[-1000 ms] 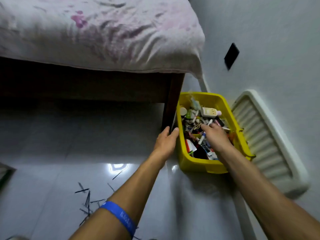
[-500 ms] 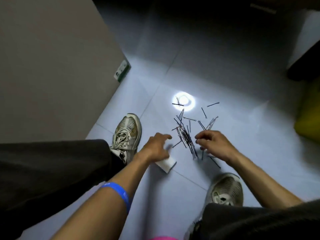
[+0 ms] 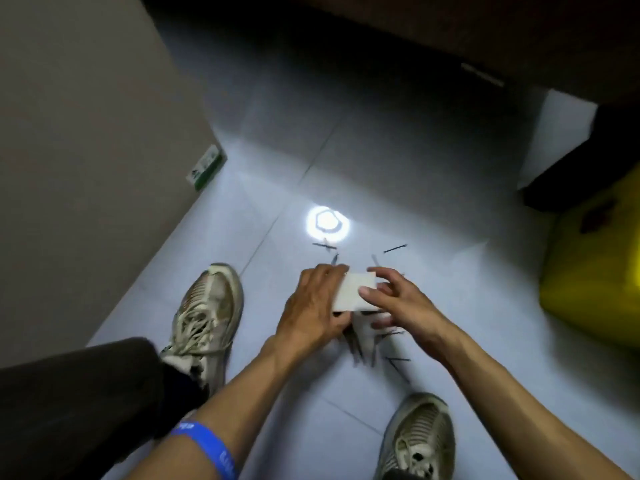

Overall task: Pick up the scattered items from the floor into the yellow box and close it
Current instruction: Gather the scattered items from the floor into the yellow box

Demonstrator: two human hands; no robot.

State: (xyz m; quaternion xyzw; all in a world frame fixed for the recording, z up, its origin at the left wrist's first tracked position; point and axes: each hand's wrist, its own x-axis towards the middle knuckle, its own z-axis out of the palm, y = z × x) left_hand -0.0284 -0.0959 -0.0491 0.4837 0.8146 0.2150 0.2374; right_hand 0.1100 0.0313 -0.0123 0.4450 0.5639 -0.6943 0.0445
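While both hands work the small white box (image 3: 355, 292) above the floor (image 3: 433, 174), the main risk is a spill: the left hand (image 3: 313, 306) has its fingers curled round the box's left end, the right hand (image 3: 398, 299) pinches the right end w/ thumb on top & fingers behind, and if that's a sliding case being pulled open, a jerk could tip whatever's inside back out. Thin black pins (image 3: 394, 248) lie scattered just beyond and under the hands; flat on smooth tile they'd be fiddly to pinch, so some could get missed, esp. those by the right shoe (image 3: 420, 441) or near the light glare (image 3: 327, 221). A shifted foot could also scatter them.

The yellow box (image 3: 595, 271) sits well apart at the right edge, cut off by the frame; can't see its opening or contents from here, and no lid is visible.

Hard to make out: box & fingers are motion-blurred, so whether it's open or closed, can't tell. Pins beneath the hands are mostly hidden, count unclear. The left shoe (image 3: 207, 306) is near but apart from the pins.
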